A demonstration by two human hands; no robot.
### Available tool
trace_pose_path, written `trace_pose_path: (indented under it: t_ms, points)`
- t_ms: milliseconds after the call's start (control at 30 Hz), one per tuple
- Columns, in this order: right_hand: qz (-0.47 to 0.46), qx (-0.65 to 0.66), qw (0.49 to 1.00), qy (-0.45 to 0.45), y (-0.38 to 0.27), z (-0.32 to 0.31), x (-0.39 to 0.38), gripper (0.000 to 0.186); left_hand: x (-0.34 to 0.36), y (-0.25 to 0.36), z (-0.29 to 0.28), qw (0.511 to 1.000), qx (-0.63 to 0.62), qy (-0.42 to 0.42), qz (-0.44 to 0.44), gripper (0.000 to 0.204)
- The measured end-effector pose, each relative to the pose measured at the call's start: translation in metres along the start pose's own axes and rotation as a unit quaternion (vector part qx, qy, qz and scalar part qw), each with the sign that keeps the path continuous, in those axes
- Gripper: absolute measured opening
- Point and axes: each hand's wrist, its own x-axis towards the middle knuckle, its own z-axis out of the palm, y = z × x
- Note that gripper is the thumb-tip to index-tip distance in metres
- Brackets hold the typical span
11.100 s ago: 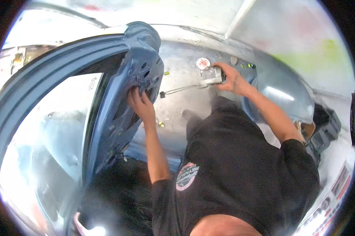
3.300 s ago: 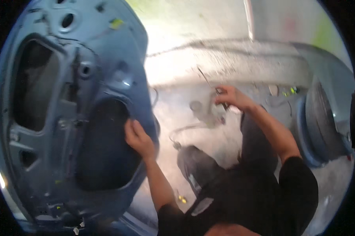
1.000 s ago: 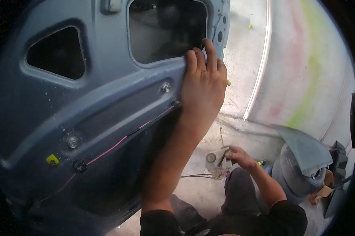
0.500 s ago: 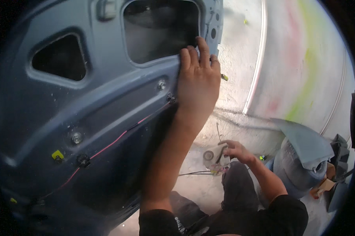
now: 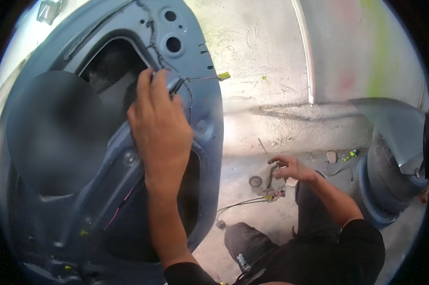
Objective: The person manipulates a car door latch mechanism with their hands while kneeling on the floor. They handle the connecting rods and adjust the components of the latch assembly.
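Note:
A blue-grey car door panel (image 5: pixel 209 109) with cut-outs leans over my left side. My left hand (image 5: pixel 160 128) curls over the rim between its upper opening and the lower one, thumb close to a black wire. A thin wire with a yellow tag (image 5: pixel 223 76) sticks out past the door's edge. Low to the right, my right hand (image 5: pixel 290 170) grips a pale latch-like mechanism (image 5: pixel 259 186) with a round dark ring, near its dark curved lever. Two black cables (image 5: pixel 240 204) trail from it to the left. Its exact kind is hard to make out.
A rough white wall (image 5: pixel 252 57) with a pale vertical pipe (image 5: pixel 305 52) stands behind. At right are a large grey drum-like thing (image 5: pixel 385 173) and a grey sheet (image 5: pixel 390 118) over it. Small yellow-green bits (image 5: pixel 351 154) lie along the wall's foot. A smooth dark blur covers part of the door.
The view has swung, so more of the door's right edge shows. My left hand has shifted along the door to another part of its rim. My right hand stays at the mechanism.

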Motion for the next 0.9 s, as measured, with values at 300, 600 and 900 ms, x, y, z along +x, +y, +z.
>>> trace_pose_path:
  t_ms: [300,600,900]
  points:
    - [-0.027,0.022,0.998,-0.058,0.027,-0.021,0.01,0.061,0.053,-0.022,-0.05,0.929,-0.202,-0.161,-0.265,0.038]
    - [-0.039,0.025,0.993,-0.11,0.039,-0.023,0.037,0.058,0.08,-0.08,-0.024,0.839,-0.3,-0.234,-0.389,0.048]
    - [-0.016,0.065,0.99,-0.12,0.047,-0.016,0.04,0.06,0.081,-0.117,-0.033,0.901,-0.106,-0.337,-0.253,0.039]
